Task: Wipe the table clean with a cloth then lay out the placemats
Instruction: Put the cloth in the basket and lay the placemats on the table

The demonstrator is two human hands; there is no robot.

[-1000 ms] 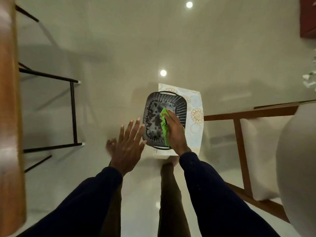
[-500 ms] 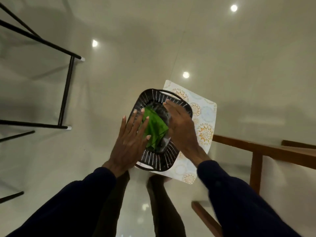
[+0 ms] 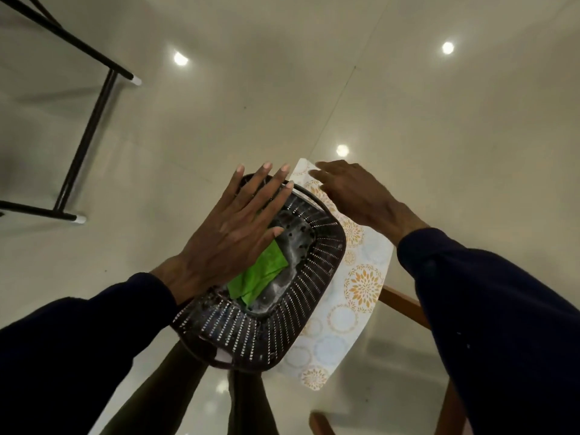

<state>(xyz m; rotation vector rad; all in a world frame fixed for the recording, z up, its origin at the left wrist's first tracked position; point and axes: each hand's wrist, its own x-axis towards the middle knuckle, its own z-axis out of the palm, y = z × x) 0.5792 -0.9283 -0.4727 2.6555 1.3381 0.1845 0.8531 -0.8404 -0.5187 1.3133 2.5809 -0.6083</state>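
Glossy pale floor tiles, dotted with reflected ceiling lights, show through the clear glass table top (image 3: 439,136). A black metal frame (image 3: 91,120) stands at the upper left and a brown wooden chair (image 3: 405,304) at the lower right.

At the centre of the frame, a dark brown perforated plastic basket (image 3: 282,321) sits on a pale rectangular placemat printed with orange flowers and blue rings (image 3: 354,309). A folded bright green cloth (image 3: 260,277) lies in the basket's bottom, partly under the left hand (image 3: 232,227). That hand is flat, fingers straight and spread, gripping nothing; whether the palm presses the cloth cannot be told. The right hand (image 3: 354,196) reaches over the mat's far corner with fingers extended and loose, also holding nothing, and contact with the mat is unclear.

The step looks like getting hold of the placemat. Because the basket weighs the mat down, it should be lifted or steadied with the left hand before the right pinches the free far corner and draws the mat out low and flat, so the basket does not tip.

The mat's long axis runs from the upper middle of the frame to the lower middle, leaning slightly right. The cloth's long axis runs from lower left to upper right.
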